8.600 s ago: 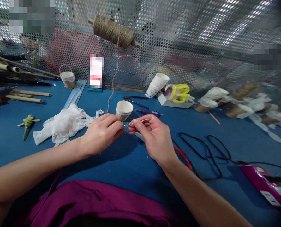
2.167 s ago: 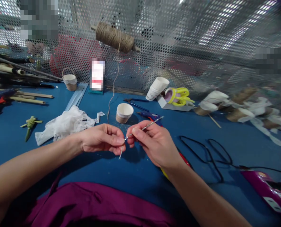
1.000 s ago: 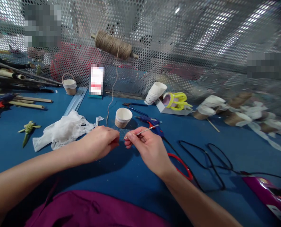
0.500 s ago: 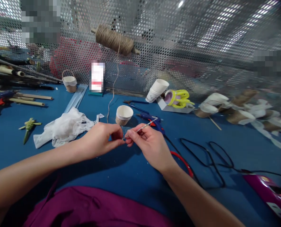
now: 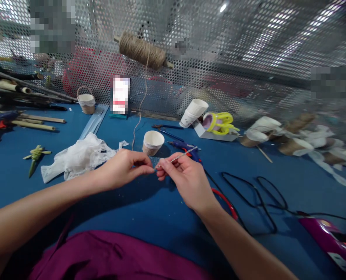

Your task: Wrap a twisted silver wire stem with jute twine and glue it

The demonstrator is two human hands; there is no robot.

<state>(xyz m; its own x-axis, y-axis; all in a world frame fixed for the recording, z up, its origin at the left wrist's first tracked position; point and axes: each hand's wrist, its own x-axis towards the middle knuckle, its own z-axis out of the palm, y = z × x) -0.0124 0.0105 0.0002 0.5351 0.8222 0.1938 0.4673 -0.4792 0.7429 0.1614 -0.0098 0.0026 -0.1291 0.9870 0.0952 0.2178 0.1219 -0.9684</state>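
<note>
A thin twisted cord [image 5: 181, 155], greyish and stiff-looking, is pinched in my right hand [image 5: 186, 177], its free end sticking out up and to the right. My left hand [image 5: 129, 168] pinches the cord's other end, thumb against forefinger; the fingers hide most of that end. Both hands hover over the blue table, fingertips almost meeting. Just beyond them stands an upright paper cup [image 5: 153, 144] with brown wrapping and a white trim. Left of the cup, near my left wrist, lies a heap of white lace [image 5: 84, 155]. Past my right hand rests a blue glue gun [image 5: 187, 148].
Pliers [image 5: 170, 130] lie behind the cup. Stacked cups [image 5: 193, 112] and yellow-handled scissors [image 5: 222, 121] stand farther back. A twine spool [image 5: 142, 50] hangs on the mesh. At right are a black cable [image 5: 257, 194] and a purple power strip [image 5: 326, 237]. A small handled basket [image 5: 86, 103] stands back left.
The cord's free end has swung slightly right and now looks straighter, without the bent tip. My fingertips have shifted a little to the right. Both hands keep their pinch.
</note>
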